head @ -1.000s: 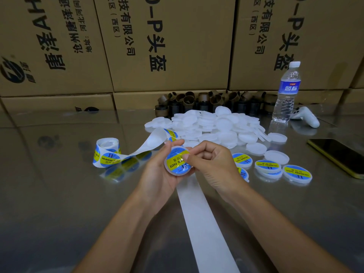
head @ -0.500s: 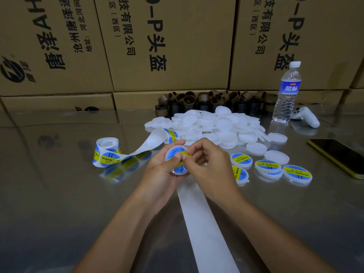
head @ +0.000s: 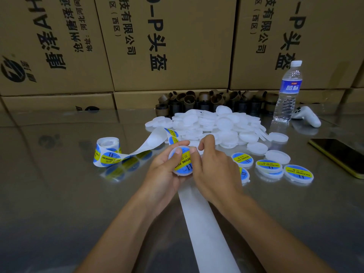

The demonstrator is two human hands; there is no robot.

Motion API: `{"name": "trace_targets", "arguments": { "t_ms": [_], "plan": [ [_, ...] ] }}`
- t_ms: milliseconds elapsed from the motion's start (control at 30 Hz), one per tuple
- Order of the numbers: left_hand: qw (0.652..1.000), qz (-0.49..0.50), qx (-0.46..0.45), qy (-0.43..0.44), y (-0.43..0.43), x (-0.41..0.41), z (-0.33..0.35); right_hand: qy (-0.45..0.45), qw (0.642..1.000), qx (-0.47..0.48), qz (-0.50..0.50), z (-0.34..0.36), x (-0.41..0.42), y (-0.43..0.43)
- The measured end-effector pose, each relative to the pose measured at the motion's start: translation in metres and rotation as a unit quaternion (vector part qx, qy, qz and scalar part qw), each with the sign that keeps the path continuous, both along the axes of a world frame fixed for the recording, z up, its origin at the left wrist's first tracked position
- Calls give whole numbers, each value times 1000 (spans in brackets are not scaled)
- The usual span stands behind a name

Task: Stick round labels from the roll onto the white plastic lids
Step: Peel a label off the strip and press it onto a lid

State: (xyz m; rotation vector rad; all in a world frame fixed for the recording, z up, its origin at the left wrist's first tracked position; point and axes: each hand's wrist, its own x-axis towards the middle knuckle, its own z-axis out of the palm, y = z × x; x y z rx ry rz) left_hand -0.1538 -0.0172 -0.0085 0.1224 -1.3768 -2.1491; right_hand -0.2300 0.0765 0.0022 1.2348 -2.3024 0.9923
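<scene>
My left hand grips a white plastic lid bearing a blue and yellow round label, thumb laid across its top edge. My right hand covers the lid's right side, its thumb pressing on the label. The label roll stands on the table to the left. Its backing strip loops toward my hands and runs back to the near edge. A pile of bare white lids lies behind my hands. Several labelled lids sit to the right.
A water bottle and a white controller stand at the back right, a phone at the right edge. Dark cardboard cores line the back, in front of stacked cardboard boxes. The reflective table stretches left.
My right hand has slid over the lid's right side, its thumb now rubbing the label. The lid has turned a little in my left hand.
</scene>
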Motion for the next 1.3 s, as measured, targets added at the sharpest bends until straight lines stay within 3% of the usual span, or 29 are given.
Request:
{"name": "trace_targets", "arguments": {
  "t_ms": [100,200,267,533,800,1200,1300],
  "plan": [
    [1000,24,-3,-4,-3,-1,-2,-125,990,-27,57,0,-1,-1],
    [999,50,-9,8,-5,-2,-3,-329,926,-119,144,4,-4,-4],
    [998,62,-18,18,-7,-2,-3,-369,904,-137,169,5,-6,-4],
    [996,81,-20,12,-5,-3,-1,-381,890,-129,212,2,-11,-4],
    [985,120,-87,-92,-4,-3,-10,-397,875,-221,165,4,-14,-3],
    [984,98,-130,-73,1,-3,-10,-411,865,-247,150,7,-14,-3],
    [983,110,-133,-66,1,-2,-10,-391,880,-222,153,6,-14,-2]
  ]
}}
